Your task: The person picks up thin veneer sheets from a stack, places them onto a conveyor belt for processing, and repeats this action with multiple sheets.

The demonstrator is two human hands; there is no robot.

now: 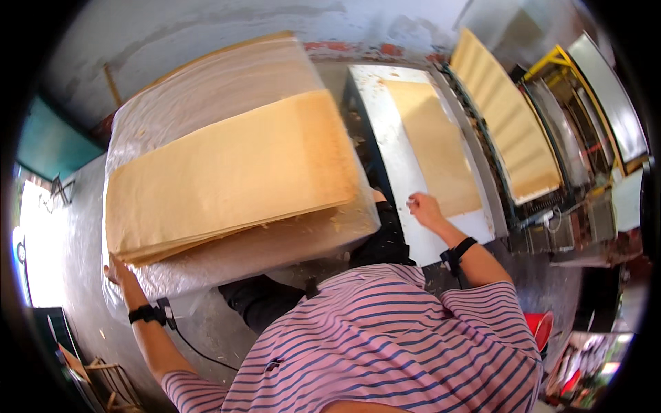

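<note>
A stack of thin tan wood veneer sheets (227, 172) lies on a larger pile wrapped in clear plastic film (186, 89). At the stack's near left corner is my left hand (122, 274), its fingers against the sheet edges and its thumb apart. To the right, my right hand (425, 208) hovers over a white-topped table (396, 155), fingers curled together. Whether anything small is between them I cannot make out. A single veneer sheet (437, 148) lies flat on that table, just beyond my right hand.
Right of the table, a machine bed holds another long tan sheet (506, 120), with a yellow frame (551, 62) beyond. A red bucket (539, 329) stands at lower right. A cable (200, 352) runs from my left wristband. A wall (227, 27) closes the far side.
</note>
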